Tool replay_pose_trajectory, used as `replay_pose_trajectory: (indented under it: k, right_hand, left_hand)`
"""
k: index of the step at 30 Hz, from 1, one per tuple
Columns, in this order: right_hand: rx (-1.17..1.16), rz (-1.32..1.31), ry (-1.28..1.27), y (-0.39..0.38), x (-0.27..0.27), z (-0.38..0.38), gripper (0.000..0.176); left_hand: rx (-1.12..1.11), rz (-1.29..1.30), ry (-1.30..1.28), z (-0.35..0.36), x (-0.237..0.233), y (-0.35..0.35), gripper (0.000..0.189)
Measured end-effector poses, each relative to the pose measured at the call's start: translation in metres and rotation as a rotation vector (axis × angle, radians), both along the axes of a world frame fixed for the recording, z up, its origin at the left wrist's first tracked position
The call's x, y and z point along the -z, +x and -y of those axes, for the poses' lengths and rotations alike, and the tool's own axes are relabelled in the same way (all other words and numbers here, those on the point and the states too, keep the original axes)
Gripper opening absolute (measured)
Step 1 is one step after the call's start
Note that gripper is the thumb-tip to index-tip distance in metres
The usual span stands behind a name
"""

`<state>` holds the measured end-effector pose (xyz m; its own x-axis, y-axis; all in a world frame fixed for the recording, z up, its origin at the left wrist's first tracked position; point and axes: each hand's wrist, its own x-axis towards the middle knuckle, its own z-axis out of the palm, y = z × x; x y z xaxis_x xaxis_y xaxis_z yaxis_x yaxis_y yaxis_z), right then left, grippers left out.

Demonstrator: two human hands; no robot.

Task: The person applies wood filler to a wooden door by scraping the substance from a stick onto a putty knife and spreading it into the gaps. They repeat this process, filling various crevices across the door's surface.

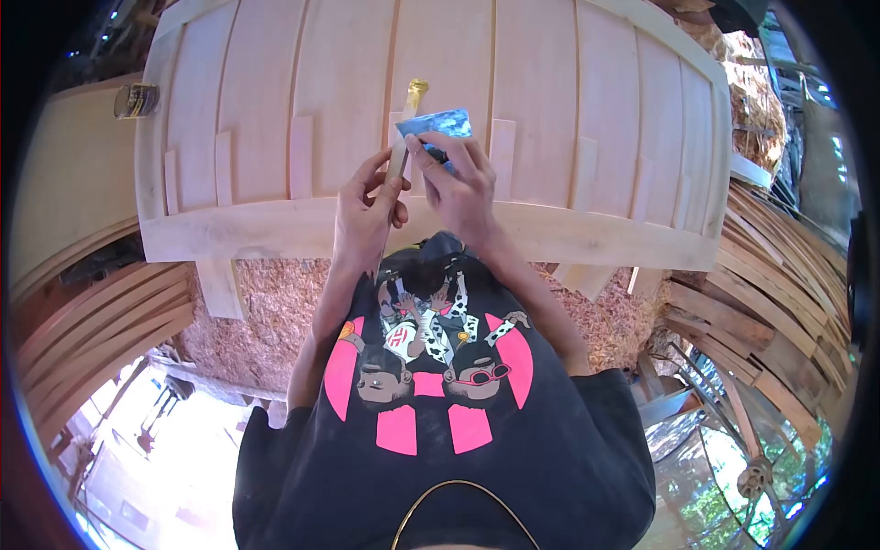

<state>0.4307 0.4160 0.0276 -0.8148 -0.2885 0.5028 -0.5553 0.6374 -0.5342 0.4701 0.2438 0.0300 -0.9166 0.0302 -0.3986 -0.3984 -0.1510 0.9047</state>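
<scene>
My left hand [368,203] is closed around a narrow flat stick [398,161], which points away from me over the pale wooden panel [348,82]. A lump of yellowish paste-like material [417,87] sits on the stick's far end. Between the fingers of my right hand [461,183] is a thin, shiny blue-grey flat scraper blade [449,122]; its left corner meets or overlaps the stick. The fingers partly hide something dark below the blade. Both hands are above the panel's near rail [541,218].
Thin wood strips [301,156] lie along the panel's grooves. An open can [136,101] stands on a board at the left. Stacked planks [779,266] rise at the right, with more planks [101,316] at the left. Wood shavings [284,302] are heaped under the panel.
</scene>
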Motion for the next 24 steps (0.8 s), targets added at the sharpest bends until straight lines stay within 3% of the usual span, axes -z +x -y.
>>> replay_pose_trajectory:
  k: [2,6,11,15,17,19,21,24]
  right_hand:
    - [0.044,-0.059,0.109,0.007,0.013,-0.002,0.061]
    - [0.028,-0.04,0.202,0.013,0.012,-0.011,0.059]
    - [-0.038,-0.014,0.26,0.014,0.005,-0.017,0.055]
    - [-0.054,-0.029,0.246,0.013,-0.003,-0.014,0.054]
    - [-0.013,0.015,0.129,0.011,-0.015,-0.011,0.049]
    - [-0.007,0.041,0.046,0.005,-0.028,-0.005,0.046]
    - [0.008,0.064,-0.035,0.001,-0.042,0.0,0.043]
    - [0.005,0.147,-0.04,0.002,-0.058,0.003,0.048]
  left_hand:
    - [-0.028,0.059,0.182,0.001,-0.003,0.0,0.047]
    - [-0.04,0.117,0.273,0.001,0.003,0.007,0.047]
    - [-0.189,0.247,0.617,-0.002,0.012,0.018,0.047]
    - [-0.338,0.19,0.656,-0.001,0.017,0.018,0.047]
    - [-0.313,-0.042,0.369,0.006,0.007,0.012,0.046]
    - [-0.316,-0.063,0.233,0.008,-0.004,0.01,0.046]
    - [-0.214,-0.112,-0.114,0.008,-0.012,0.008,0.043]
    - [-0.151,-0.099,-0.207,0.003,-0.019,0.008,0.044]
